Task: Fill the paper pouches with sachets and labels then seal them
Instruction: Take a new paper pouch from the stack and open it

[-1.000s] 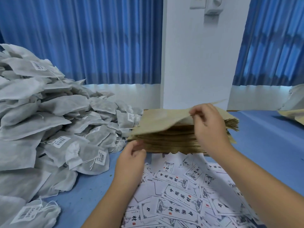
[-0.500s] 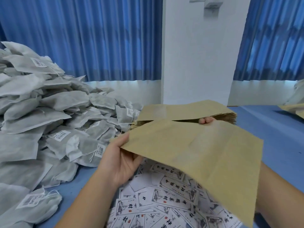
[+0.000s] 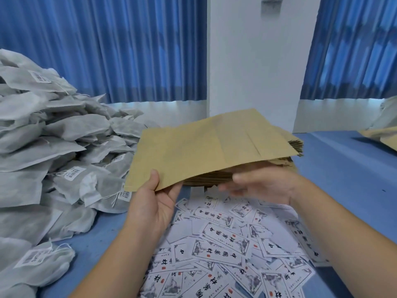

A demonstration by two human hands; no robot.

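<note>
Paper pouch [image 3: 204, 151] pinched in left fingers [image 3: 169, 193].

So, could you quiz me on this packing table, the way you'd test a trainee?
1. True or false: the left hand has its grip on a corner of the lifted paper pouch.
2. The printed labels lie: A) atop the sachets, B) loose on the blue table, nearer the person than the pouch stack, C) inside the pouch.
3. Fill in: the heap of white sachets lies on the person's ____ side.
Key: 1 true; 2 B; 3 left.
</note>
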